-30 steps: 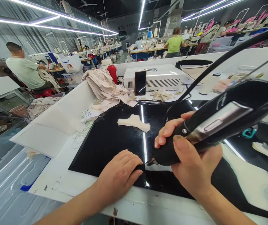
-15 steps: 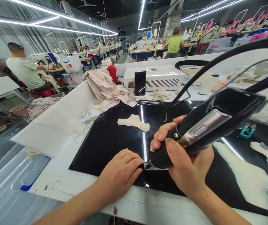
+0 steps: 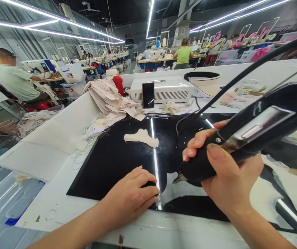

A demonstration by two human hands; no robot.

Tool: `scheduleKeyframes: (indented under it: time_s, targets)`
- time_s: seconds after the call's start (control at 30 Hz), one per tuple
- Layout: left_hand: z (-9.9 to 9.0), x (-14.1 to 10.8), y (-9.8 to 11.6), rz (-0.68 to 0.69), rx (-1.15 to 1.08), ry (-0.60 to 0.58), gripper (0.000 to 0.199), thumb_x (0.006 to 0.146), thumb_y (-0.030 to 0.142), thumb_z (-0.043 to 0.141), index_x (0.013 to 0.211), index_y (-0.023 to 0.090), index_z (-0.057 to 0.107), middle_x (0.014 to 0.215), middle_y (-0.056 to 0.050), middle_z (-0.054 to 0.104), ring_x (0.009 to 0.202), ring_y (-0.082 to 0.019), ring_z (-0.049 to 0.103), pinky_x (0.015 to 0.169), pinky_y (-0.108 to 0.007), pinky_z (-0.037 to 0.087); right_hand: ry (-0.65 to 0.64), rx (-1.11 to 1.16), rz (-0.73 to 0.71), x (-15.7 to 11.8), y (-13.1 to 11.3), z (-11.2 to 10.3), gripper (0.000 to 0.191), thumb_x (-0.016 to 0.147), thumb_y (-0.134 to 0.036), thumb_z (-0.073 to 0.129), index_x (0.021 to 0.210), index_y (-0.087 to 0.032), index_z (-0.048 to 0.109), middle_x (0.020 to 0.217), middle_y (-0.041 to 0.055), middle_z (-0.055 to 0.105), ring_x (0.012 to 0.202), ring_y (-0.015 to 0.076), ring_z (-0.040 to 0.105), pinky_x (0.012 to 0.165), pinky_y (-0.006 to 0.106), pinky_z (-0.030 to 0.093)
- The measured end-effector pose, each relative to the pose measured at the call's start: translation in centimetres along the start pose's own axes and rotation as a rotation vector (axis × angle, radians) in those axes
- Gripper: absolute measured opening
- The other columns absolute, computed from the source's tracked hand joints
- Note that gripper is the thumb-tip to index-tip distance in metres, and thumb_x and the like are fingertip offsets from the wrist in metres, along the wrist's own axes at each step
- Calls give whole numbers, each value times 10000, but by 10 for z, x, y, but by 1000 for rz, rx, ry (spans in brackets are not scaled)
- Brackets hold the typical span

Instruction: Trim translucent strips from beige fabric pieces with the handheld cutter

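Observation:
My right hand point(image 3: 231, 176) grips a black corded hand cutter point(image 3: 259, 129) with a silver side panel. Its pointed metal tip angles down to the left, just above or touching the glossy black sheet point(image 3: 107, 173); I cannot tell which. My left hand point(image 3: 135, 193) rests on that sheet near the front edge, left of the tip, fingers bent and apart, with nothing visible in them. Beyond it lies a small cream fabric piece point(image 3: 142, 137). More cream fabric pieces point(image 3: 264, 197) lie to the right, partly behind my right wrist.
A white vented box point(image 3: 161, 90) with a phone point(image 3: 148, 95) against it stands at the back, beside draped beige fabric point(image 3: 109, 97). The cutter's black cable point(image 3: 249, 69) arcs over the right side. A seated person point(image 3: 15, 81) is at far left; others sit farther off.
The cutter and my right hand have shifted right, and the tip now stands apart from my left fingers. My left fingers have spread slightly. The view has turned a little right.

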State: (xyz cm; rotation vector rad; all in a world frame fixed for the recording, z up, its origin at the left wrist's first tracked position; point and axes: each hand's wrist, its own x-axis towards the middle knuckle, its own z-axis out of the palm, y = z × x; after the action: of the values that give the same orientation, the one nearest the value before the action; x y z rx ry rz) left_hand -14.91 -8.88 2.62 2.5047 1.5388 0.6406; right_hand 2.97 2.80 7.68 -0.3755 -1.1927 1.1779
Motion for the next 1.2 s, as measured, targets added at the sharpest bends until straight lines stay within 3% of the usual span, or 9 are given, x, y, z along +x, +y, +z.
scheduleKeyframes:
  time_s: [0.1,0.27,0.4,0.77,1.2]
  targets:
    - [-4,15,-10,34,-70,-73,162,1020,258,583,1164,200,626,1221,-56,679,1151,-184,637,1224,-478,355,21,-14,-1,0,1,-3,367,814,-290,821,1091,-257,583,794,-30,658,593,162,620,537,345,543]
    - [-4,35,-25,72,-209,-224,546,892,351,768,1366,239,521,1386,-60,644,1438,-253,461,1242,-574,278,-1,-19,3,-3,2,-3,373,820,-316,822,1113,-273,595,806,-22,660,595,169,624,525,344,537]
    - [-4,40,-28,43,-273,-289,660,863,359,798,1432,266,476,1406,-85,633,1489,-284,402,1233,-641,225,-1,-5,24,-6,2,-1,375,820,-329,822,1114,-277,595,809,-10,650,588,175,618,517,346,534]
    - [-6,42,-27,13,-281,-283,696,871,402,778,1465,276,439,1437,-97,610,1502,-277,382,1240,-660,154,-22,34,17,-6,6,4,396,820,-309,825,1119,-258,570,797,-17,656,578,161,622,497,328,544]
    - [-5,42,-27,10,-309,-260,730,842,442,800,1462,276,452,1440,-99,607,1493,-286,397,1239,-668,154,-30,26,7,-3,15,7,383,827,-298,812,1118,-257,567,788,-30,659,570,158,627,504,329,548]
